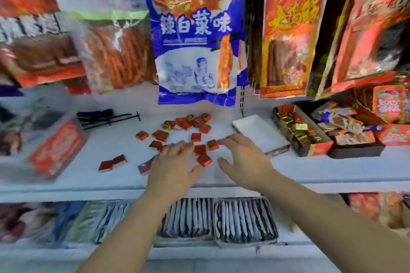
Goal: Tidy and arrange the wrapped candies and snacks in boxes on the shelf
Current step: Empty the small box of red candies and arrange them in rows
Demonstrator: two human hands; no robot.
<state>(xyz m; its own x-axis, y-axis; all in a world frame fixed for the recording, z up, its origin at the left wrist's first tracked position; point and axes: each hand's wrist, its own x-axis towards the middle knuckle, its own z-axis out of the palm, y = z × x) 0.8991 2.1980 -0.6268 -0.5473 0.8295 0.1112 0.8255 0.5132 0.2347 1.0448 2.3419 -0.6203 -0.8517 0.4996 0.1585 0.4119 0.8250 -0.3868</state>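
Several small red wrapped candies (187, 123) lie scattered on the white shelf (124, 175), a few with gold wrappers. My left hand (173, 166) is spread flat over candies near the shelf's middle, fingers straight. My right hand (244, 159) reaches beside it with fingers extended; its fingertips touch a red candy (213, 144). Two more red candies (203, 155) lie between the hands. An open red box (297, 135) with gold and red candies stands to the right.
A white box lid (259, 133) lies right of the candies. A red-labelled clear box (57, 150) sits at left, black hooks (106, 117) behind. Snack bags (195, 33) hang above. A dark tray of wrapped snacks (355, 133) stands far right. Sachet boxes (244, 221) fill the lower shelf.
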